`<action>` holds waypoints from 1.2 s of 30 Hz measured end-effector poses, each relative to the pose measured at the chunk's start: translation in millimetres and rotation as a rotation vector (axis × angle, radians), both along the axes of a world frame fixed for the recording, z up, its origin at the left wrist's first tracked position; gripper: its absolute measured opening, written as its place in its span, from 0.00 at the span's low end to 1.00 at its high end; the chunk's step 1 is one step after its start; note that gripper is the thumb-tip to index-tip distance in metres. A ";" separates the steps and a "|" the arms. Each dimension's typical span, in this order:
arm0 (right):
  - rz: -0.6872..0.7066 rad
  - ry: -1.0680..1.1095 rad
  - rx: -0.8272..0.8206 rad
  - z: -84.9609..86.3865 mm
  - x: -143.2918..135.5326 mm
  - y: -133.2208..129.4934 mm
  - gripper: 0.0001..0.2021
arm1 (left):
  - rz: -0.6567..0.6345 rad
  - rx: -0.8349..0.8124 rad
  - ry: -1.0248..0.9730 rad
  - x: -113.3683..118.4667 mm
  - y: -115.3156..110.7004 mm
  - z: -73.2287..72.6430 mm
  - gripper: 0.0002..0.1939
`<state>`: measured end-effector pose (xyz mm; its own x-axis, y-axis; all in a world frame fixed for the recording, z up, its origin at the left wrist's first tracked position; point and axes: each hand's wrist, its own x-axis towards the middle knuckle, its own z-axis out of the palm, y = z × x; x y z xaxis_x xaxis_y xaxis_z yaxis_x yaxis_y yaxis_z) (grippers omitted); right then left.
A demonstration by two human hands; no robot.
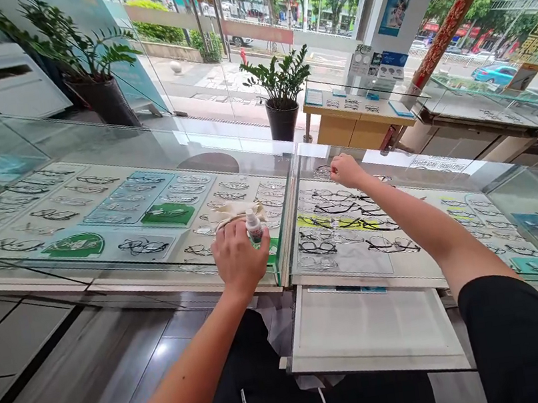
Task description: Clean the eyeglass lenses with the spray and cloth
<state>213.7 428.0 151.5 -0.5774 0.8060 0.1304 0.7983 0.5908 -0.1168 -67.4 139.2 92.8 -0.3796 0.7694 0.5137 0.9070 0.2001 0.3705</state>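
Note:
My left hand (239, 254) is wrapped round a small white spray bottle (253, 228) above the front right corner of the left glass case. A cream cloth (230, 214) shows just beyond its fingers, partly hidden by the hand. My right arm reaches over the right case. Near its far edge, my right hand (347, 171) has its fingers pinched on a pair of eyeglasses (322, 172), whose near end is hidden by the fingertips. Rows of eyeglasses (333, 208) lie between that hand and the case's front edge.
An open white drawer (374, 330) juts out below the right case. The left glass case (194, 239) holds several spectacle frames on coloured cards. Potted plants (283, 115) stand beyond the counter, near a small display table (360, 114) and the window.

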 end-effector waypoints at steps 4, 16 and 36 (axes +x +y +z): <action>0.029 -0.033 0.041 -14.1 3.1 -8.3 0.09 | 0.000 -0.009 -0.003 0.7 -0.6 0.7 0.20; -0.008 -0.061 0.041 0.9 0.6 -27.5 0.10 | -0.008 0.010 -0.026 0.9 -1.1 0.7 0.21; -0.288 0.020 -0.281 -106.4 73.8 -234.0 0.12 | 0.031 -0.046 -0.058 3.2 2.8 -0.1 0.23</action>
<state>287.5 194.0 45.2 -0.3223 0.9403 -0.1092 0.9226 0.2862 -0.2587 -64.3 141.9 92.7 -0.4318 0.7791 0.4546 0.8774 0.2459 0.4120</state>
